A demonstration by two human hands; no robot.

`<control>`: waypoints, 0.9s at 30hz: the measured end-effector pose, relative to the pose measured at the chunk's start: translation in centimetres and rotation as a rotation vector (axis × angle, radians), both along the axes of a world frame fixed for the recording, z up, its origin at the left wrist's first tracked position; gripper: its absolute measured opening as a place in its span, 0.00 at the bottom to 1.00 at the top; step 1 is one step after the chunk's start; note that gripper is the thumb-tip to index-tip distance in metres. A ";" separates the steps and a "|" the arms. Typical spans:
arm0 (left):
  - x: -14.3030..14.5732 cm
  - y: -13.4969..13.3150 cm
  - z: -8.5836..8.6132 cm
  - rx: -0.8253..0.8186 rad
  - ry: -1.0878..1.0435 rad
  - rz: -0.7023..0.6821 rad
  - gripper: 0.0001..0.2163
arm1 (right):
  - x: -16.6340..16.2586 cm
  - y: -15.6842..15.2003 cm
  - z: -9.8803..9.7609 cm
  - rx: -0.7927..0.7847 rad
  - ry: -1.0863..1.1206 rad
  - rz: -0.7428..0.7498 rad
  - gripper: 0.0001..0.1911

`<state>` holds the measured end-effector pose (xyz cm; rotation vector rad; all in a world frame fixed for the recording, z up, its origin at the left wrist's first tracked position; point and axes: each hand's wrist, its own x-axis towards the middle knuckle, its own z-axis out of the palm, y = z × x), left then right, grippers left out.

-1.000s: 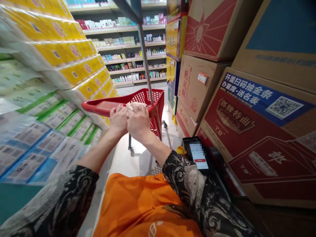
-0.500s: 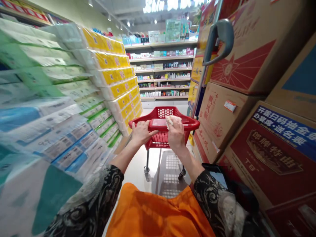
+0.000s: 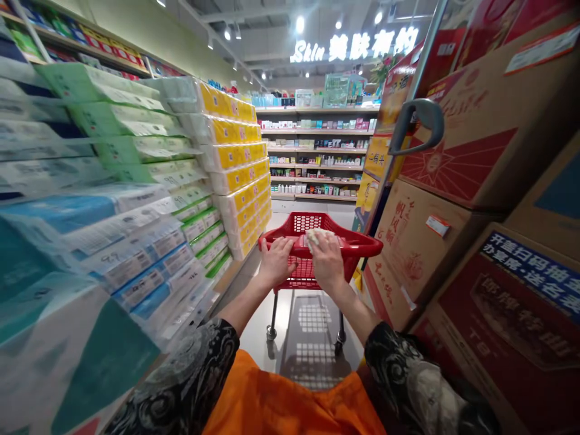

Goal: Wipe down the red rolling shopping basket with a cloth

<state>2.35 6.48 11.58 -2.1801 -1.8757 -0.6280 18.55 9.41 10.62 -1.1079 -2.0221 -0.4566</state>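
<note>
at mid-frame, our left hand (image 3: pixel 275 261) curls over the handle (image 3: pixel 362 244) of the red cart (image 3: pixel 305 273); our right hand (image 3: pixel 328 261) bunches a pale cloth (image 3: pixel 313 238) against it. uneven pressure could swing the wheeled cart into cartons (image 3: pixel 399 232) at frame right.

Yellow-fronted packs (image 3: pixel 242 155): stacked, left of centre.
Cartons (image 3: pixel 410 232): piled, right side.
Shelves (image 3: pixel 317 110): stocked, upper centre.
Lit sign (image 3: pixel 338 48): upper right.
</note>
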 end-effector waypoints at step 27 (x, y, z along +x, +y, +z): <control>6.2 1.4 2.6 0.074 -0.136 -0.068 0.17 | 4.2 -0.6 0.5 -0.133 0.185 -0.005 0.26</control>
